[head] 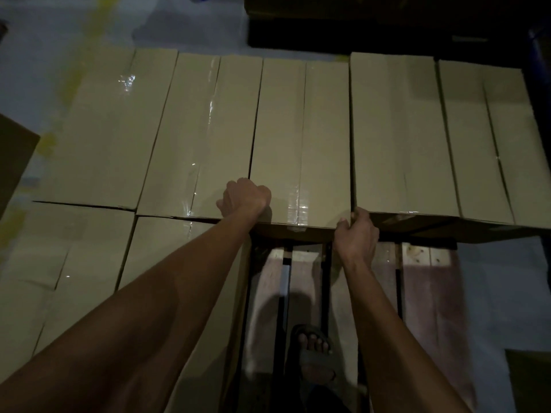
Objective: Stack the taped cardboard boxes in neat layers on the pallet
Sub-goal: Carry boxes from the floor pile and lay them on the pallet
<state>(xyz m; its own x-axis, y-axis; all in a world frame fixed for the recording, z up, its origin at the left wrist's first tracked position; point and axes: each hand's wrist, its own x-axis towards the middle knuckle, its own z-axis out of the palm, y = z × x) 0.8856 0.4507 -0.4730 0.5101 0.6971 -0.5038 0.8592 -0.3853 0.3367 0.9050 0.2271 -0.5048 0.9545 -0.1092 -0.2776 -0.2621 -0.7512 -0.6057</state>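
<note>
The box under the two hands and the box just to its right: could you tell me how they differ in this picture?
The held box has the left hand on its near left top and the right hand curled round its near right corner; the right-hand box is untouched. The held box shows a shiny tape strip over its near edge; the right-hand box's tape barely shows. The right-hand box's top sits slightly higher. Both are long, plain brown cartons lying side by side.

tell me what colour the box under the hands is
Plain tan-brown cardboard box, sealed with clear glossy tape; seen in the head view, the only one.
</note>
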